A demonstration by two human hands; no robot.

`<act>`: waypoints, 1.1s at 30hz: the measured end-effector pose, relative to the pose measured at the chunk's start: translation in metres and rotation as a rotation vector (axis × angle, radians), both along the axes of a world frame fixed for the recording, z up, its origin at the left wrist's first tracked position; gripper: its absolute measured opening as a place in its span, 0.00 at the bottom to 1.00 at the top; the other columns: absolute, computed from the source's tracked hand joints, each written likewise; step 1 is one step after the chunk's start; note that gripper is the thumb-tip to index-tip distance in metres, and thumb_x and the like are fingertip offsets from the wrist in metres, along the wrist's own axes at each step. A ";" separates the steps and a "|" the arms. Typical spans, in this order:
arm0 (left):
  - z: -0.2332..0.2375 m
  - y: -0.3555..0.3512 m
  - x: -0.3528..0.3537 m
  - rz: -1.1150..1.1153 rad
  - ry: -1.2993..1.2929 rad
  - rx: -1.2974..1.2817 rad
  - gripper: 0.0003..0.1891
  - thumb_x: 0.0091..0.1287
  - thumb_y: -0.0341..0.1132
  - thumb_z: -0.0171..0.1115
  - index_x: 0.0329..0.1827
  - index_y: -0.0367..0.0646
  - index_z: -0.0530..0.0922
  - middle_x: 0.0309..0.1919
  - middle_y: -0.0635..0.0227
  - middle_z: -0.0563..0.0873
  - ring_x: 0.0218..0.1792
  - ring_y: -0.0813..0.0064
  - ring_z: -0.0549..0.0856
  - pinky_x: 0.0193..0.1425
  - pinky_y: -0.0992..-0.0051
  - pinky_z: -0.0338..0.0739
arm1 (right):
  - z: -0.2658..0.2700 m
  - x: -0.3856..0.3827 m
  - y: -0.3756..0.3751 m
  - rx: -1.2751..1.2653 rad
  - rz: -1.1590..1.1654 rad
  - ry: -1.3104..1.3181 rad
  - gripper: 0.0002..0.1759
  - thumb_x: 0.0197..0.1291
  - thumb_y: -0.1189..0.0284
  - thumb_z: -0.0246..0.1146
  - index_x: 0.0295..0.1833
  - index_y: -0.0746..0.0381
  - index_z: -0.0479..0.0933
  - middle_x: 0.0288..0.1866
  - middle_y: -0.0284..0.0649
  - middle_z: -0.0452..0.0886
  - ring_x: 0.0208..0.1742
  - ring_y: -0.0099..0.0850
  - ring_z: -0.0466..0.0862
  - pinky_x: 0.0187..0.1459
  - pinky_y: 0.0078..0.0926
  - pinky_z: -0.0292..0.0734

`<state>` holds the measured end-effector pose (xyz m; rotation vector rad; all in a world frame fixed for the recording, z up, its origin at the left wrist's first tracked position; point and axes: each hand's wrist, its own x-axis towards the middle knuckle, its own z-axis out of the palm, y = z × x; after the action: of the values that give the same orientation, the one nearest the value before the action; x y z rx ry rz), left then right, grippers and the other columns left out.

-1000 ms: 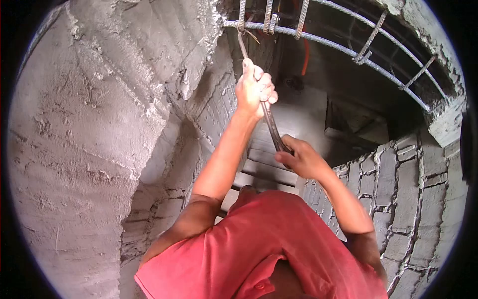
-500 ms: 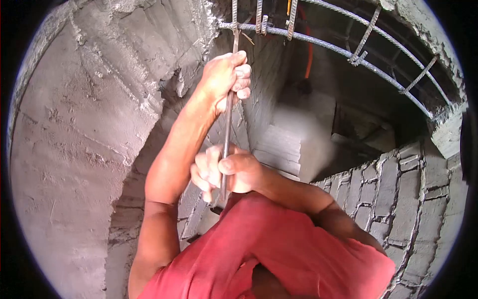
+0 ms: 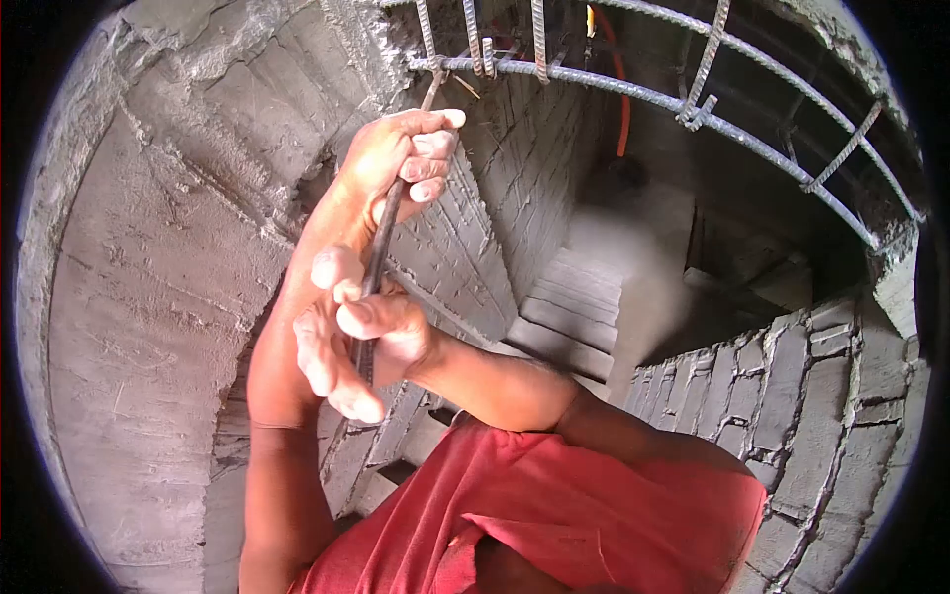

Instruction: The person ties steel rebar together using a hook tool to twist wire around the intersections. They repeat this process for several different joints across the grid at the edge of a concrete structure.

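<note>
Two-handed, fingers of left hand [image 3: 396,158] and right hand [image 3: 356,342] clamped on rod [image 3: 381,243]; could slip off rebar [image 3: 594,84] if yanked crooked.

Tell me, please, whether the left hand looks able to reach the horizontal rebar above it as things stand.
Probably yes. The left hand grips the steel rod just below the horizontal rebar. Only open air shows between them, and the rod's tip seems to meet that bar.
</note>
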<state>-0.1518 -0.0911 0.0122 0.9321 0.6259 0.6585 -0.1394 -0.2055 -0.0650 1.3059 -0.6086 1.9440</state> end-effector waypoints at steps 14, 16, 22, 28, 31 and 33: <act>-0.091 0.017 -0.014 0.360 0.674 0.735 0.25 0.78 0.56 0.48 0.38 0.40 0.77 0.15 0.79 0.65 0.13 0.84 0.68 0.15 0.74 0.73 | -0.109 0.038 0.013 -0.392 -0.423 -1.122 0.16 0.73 0.54 0.58 0.46 0.56 0.69 0.21 0.27 0.65 0.16 0.17 0.67 0.18 0.23 0.71; -0.097 0.016 -0.018 0.480 0.867 0.844 0.24 0.77 0.54 0.51 0.38 0.39 0.79 0.15 0.68 0.73 0.14 0.69 0.76 0.19 0.66 0.75 | -0.109 0.032 0.010 -0.470 -0.445 -1.115 0.14 0.74 0.58 0.58 0.45 0.57 0.69 0.20 0.27 0.65 0.17 0.19 0.70 0.18 0.25 0.73; -0.148 0.045 -0.021 0.858 1.033 1.340 0.18 0.77 0.47 0.52 0.41 0.40 0.79 0.25 0.45 0.83 0.31 0.38 0.83 0.34 0.48 0.75 | -0.172 -0.019 0.078 -0.606 -1.179 -1.631 0.16 0.63 0.70 0.55 0.49 0.71 0.78 0.37 0.53 0.86 0.35 0.42 0.85 0.38 0.46 0.80; -0.188 0.044 0.053 1.083 0.885 0.946 0.19 0.77 0.46 0.49 0.39 0.36 0.74 0.38 0.42 0.81 0.41 0.40 0.81 0.47 0.50 0.73 | -0.260 0.055 0.138 0.206 -2.126 -1.705 0.11 0.61 0.67 0.60 0.39 0.63 0.82 0.33 0.50 0.87 0.33 0.44 0.87 0.35 0.41 0.81; -0.182 0.022 0.050 0.894 0.795 0.871 0.17 0.71 0.45 0.60 0.34 0.39 0.70 0.28 0.57 0.78 0.31 0.59 0.80 0.42 0.55 0.76 | -0.226 0.120 0.072 -0.458 -0.482 -1.514 0.10 0.69 0.65 0.59 0.38 0.60 0.75 0.25 0.36 0.77 0.18 0.28 0.77 0.16 0.27 0.65; -0.157 0.010 0.048 0.814 0.702 0.739 0.16 0.68 0.40 0.66 0.32 0.44 0.68 0.22 0.70 0.73 0.21 0.75 0.75 0.27 0.64 0.74 | -0.177 0.123 0.009 -0.608 -0.135 -1.046 0.09 0.71 0.65 0.60 0.43 0.57 0.69 0.27 0.30 0.72 0.20 0.21 0.72 0.17 0.23 0.64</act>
<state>-0.1034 -0.0811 -0.1445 1.6373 1.4815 1.3548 -0.0163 -0.1963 -0.2422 -0.1825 -0.4733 2.3377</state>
